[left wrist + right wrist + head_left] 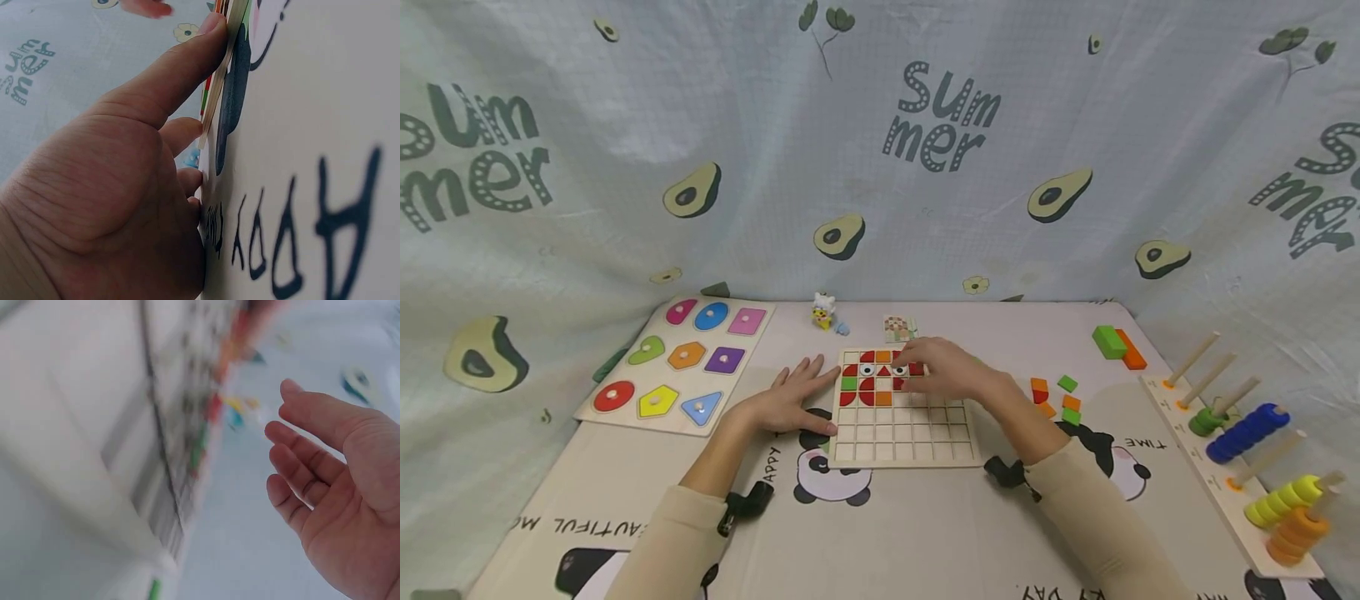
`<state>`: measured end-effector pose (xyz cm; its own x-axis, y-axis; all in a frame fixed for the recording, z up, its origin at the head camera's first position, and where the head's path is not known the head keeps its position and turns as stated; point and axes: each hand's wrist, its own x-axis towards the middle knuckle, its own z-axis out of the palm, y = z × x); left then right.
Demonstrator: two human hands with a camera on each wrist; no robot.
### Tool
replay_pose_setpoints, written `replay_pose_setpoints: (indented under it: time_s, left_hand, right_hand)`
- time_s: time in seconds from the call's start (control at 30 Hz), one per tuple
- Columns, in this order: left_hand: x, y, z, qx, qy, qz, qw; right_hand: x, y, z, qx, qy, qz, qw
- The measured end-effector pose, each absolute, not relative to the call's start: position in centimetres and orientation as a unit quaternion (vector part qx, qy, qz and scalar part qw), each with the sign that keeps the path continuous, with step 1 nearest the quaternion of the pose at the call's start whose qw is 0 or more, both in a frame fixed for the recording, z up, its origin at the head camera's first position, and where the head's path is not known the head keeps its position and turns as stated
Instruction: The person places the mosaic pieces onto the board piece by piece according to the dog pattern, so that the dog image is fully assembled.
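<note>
A wooden grid board lies flat, with red, orange, green and eye-patterned tiles in its upper left squares. My left hand rests on the table at the board's left side, fingers spread. In the left wrist view its thumb and a fingertip touch the board's edge. Over the upper right of the tiles hovers my right hand, covering part of the pattern. The right wrist view shows its fingers loosely bent, with nothing between them and the thumb.
Loose orange, green and red tiles lie right of the board, near green and orange blocks. A small picture card and a figurine sit behind it. A shape puzzle lies left; a ring-peg stand lies right.
</note>
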<state>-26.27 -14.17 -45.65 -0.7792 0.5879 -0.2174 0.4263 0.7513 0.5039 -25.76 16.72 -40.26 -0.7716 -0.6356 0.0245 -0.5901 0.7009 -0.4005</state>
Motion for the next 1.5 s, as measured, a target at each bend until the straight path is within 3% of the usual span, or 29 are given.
replay_pose_setpoints:
  time_s: [0.17, 0.3, 0.43, 0.63, 0.77, 1.33, 1.5]
  left_hand:
    - [-26.3, -14.0, -45.6, 0.274, 0.918, 0.219, 0.184]
    - [-26.3, -14.0, -45.6, 0.275, 0.918, 0.219, 0.184]
    - [-26.3, -14.0, -45.6, 0.275, 0.917, 0.222, 0.184]
    - [-26.3, -14.1, -45.6, 0.277, 0.917, 0.219, 0.184]
    - [-26.3, -14.0, -45.5, 0.276, 0.917, 0.22, 0.185]
    - [-26.2, -14.0, -45.4, 0.276, 0.917, 0.224, 0.184]
    - [-26.2, -14.1, -45.3, 0.277, 0.916, 0.225, 0.185]
  right_hand:
    - [-25.1, 22.6, -38.4, -0.28, 0.925, -0.258, 0.014]
    - [-24.7, 26.8, -37.9, -0.223, 0.934, -0.277, 0.018]
    - [-24.5, 30.1, -38.6, -0.174, 0.943, -0.273, 0.074]
    - [-24.3, 33.2, -40.8, -0.12, 0.923, -0.295, 0.217]
    - [-24.2, 33.6, -41.7, -0.128, 0.907, -0.308, 0.256]
    - [-24.3, 32.3, -41.9, -0.176, 0.888, -0.333, 0.264]
    - [-24.7, 31.7, -41.7, -0.207, 0.89, -0.353, 0.202]
